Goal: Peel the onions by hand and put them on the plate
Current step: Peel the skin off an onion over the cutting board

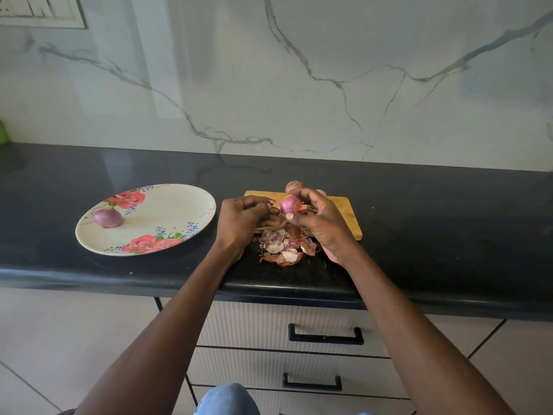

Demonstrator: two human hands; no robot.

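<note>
My right hand (321, 224) grips a purple onion (288, 204) above the wooden cutting board (347, 215), fingers curled round its top and thumb under it. My left hand (242, 218) is curled beside the onion on its left and pinches at a flap of skin. One peeled purple onion (107, 217) lies on the left part of the rose-patterned plate (167, 211). A brown unpeeled onion (294, 185) peeks out behind my right hand at the board's far edge. A heap of onion skins (284, 245) lies on the counter below my hands.
The black counter (434, 223) runs the full width under a marble wall. White drawers with black handles (326, 335) sit below the front edge. A green object (2, 131) shows at the far left.
</note>
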